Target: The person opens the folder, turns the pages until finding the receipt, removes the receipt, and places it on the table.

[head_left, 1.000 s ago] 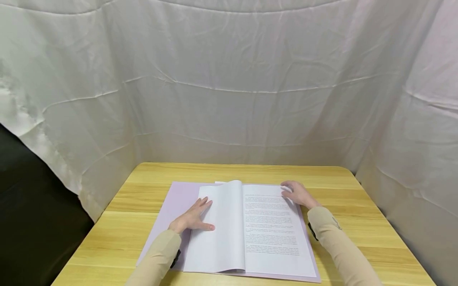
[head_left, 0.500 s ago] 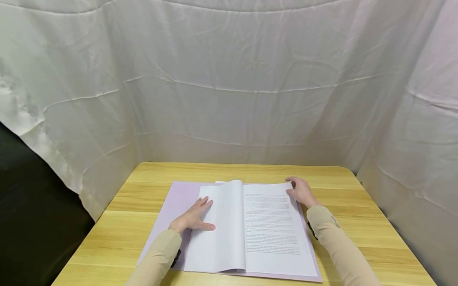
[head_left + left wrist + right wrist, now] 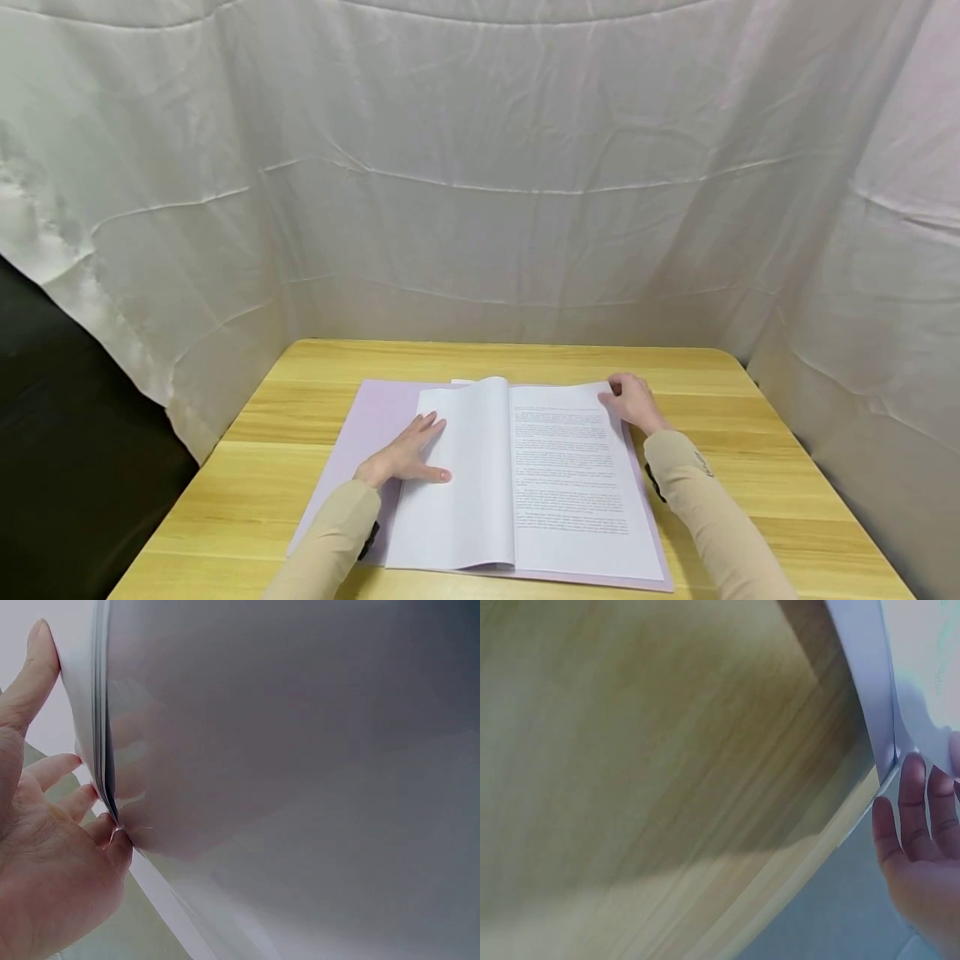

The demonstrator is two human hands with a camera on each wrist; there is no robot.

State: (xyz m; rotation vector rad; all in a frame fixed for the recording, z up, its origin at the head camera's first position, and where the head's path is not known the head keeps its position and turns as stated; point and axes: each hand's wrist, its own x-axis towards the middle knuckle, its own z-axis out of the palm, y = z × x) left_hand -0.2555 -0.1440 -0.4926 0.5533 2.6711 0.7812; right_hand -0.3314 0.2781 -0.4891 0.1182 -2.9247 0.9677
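A lilac folder lies open under a document of white paper sheets. On its right side a printed page faces up, its upper right corner raised. My right hand pinches that corner; the right wrist view shows the fingers below the sheet and part of the thumb at its edge. Turned-over pages curve from the middle onto the left side, blank face up. Across their left edge rests my left hand, fingers spread. In the left wrist view several stacked sheet edges show beside that hand.
The folder lies on a wood-grain table, close to the near edge. Pale grey curtains hang behind the table and along both sides. Something black shows below the curtain at far left.
My right hand has shifted slightly right and closed its fingers on the page's upper right corner, which has lifted a little. My left hand has stayed in place.
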